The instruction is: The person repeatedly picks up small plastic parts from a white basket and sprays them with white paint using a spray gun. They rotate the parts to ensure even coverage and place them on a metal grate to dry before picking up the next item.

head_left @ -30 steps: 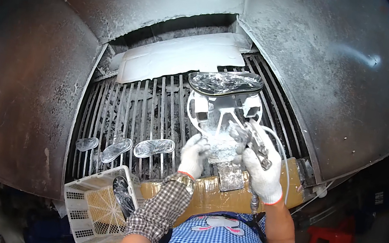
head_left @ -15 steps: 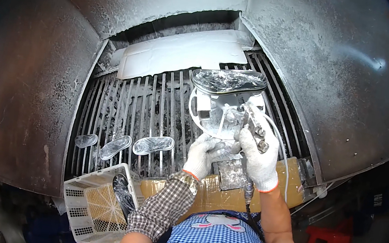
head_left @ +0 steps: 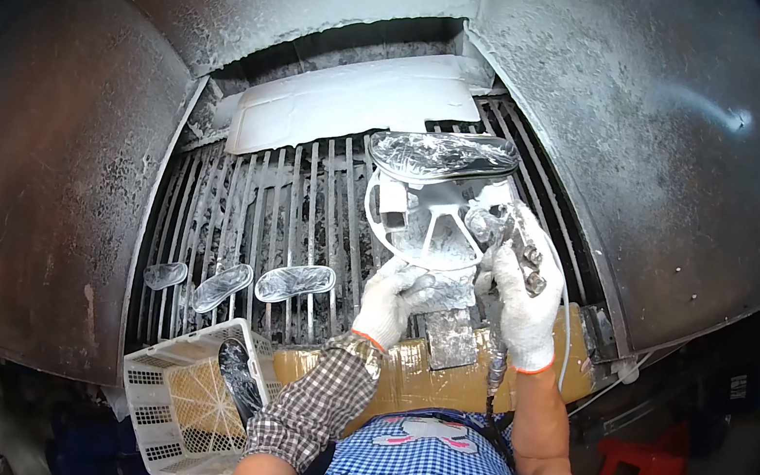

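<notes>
From where I stand, the black oblong pad (head_left: 443, 156) lies along the white ring's (head_left: 444, 211) far side, long axis left-to-right. Nearer it, at the ring's right, the right hand (head_left: 525, 304) has its grip around a spray gun (head_left: 534, 258); the left hand (head_left: 386, 305), by the ring's near edge, I can't read.
</notes>
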{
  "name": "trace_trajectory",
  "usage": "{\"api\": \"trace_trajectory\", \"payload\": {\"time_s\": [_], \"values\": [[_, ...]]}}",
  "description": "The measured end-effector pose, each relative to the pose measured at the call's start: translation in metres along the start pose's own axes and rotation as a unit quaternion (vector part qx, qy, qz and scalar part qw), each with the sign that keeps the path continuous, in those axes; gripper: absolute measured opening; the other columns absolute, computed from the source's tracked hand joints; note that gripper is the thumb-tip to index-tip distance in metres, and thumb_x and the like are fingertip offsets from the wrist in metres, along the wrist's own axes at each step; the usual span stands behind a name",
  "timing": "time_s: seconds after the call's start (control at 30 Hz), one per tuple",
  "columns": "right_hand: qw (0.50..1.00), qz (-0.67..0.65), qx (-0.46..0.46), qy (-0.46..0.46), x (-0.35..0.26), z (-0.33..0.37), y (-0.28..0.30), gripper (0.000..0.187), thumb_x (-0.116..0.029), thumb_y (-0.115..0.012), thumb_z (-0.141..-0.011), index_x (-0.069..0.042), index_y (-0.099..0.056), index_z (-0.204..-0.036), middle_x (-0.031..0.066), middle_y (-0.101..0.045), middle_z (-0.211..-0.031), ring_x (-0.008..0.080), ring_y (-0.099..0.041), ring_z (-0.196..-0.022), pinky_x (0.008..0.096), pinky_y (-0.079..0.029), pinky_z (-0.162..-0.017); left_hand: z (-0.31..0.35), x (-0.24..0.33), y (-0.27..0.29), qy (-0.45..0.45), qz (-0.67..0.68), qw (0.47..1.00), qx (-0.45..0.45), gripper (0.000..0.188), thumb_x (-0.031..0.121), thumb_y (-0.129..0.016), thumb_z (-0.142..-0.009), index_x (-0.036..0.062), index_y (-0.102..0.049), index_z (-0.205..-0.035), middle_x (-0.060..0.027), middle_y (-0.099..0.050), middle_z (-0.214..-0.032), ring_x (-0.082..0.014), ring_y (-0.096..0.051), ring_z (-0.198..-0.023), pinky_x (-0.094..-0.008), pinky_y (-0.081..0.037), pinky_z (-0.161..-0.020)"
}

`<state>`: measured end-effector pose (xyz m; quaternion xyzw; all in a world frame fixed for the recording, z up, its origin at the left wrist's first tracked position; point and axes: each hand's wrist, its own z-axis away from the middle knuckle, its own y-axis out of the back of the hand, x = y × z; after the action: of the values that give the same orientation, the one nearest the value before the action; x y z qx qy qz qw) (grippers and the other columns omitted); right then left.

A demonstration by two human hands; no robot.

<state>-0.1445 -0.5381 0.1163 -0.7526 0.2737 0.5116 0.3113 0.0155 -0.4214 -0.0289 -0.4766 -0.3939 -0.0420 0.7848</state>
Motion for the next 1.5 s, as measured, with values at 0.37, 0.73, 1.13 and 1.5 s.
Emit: {"api": "trace_trajectory", "payload": {"time_s": [0.37, 0.73, 1.13, 1.5], "values": [[0.999, -0.024, 0.046, 0.008, -0.008, 0.001, 0.015, 0.053, -0.006, -0.067, -0.104, 0.003, -0.051, -0.155, 0.0044, -0.071, -0.113, 0.0048, -0.061, -0.077, 0.0214, -0.052, -0.068, 0.0, 0.002, 0.002, 0.003, -0.01, 1.0, 0.013, 0.047, 0.004, -0.053, -0.097, -0.0017, -0.057, -0.143, -0.0154, -0.069, -0.13, -0.026, -0.069, -0.111, -0.0418, -0.058, -0.097], [0.994, -0.066, 0.09, -0.008, -0.016, -0.001, 0.029, 0.053, -0.008, -0.064, -0.107, 0.001, -0.048, -0.157, 0.0013, -0.065, -0.092, 0.0048, -0.058, -0.075, 0.0213, -0.051, -0.064, -0.003, 0.006, 0.008, -0.01, -0.014, 1.0, 0.008, 0.041, 0.004, -0.054, -0.098, -0.0036, -0.058, -0.138, -0.0163, -0.07, -0.125, -0.0282, -0.07, -0.11, -0.0434, -0.058, -0.098], [0.991, 0.01, 0.125, 0.042, -0.025, 0.009, 0.046, 0.054, -0.009, -0.062, -0.109, 0.004, -0.045, -0.158, 0.0019, -0.066, -0.096, 0.0042, -0.056, -0.075, 0.0213, -0.05, -0.065, -0.008, 0.018, 0.023, -0.058, 0.022, 0.997, 0.037, 0.047, 0.009, -0.057, -0.096, -0.0023, -0.058, -0.141, -0.0167, -0.072, -0.121, -0.0316, -0.072, -0.108, -0.048, -0.059, -0.097], [0.992, -0.011, 0.127, -0.003, -0.042, 0.03, 0.049, 0.056, -0.012, -0.066, -0.107, 0.003, -0.046, -0.157, 0.0036, -0.067, -0.095, 0.0055, -0.059, -0.077, 0.0206, -0.052, -0.067, -0.001, -0.026, -0.004, -0.01, 0.059, 0.998, -0.023, 0.05, 0.018, -0.062, -0.101, 0.0018, -0.056, -0.148, -0.0181, -0.068, -0.134, -0.0361, -0.067, -0.121, -0.0497, -0.056, -0.101]]}}
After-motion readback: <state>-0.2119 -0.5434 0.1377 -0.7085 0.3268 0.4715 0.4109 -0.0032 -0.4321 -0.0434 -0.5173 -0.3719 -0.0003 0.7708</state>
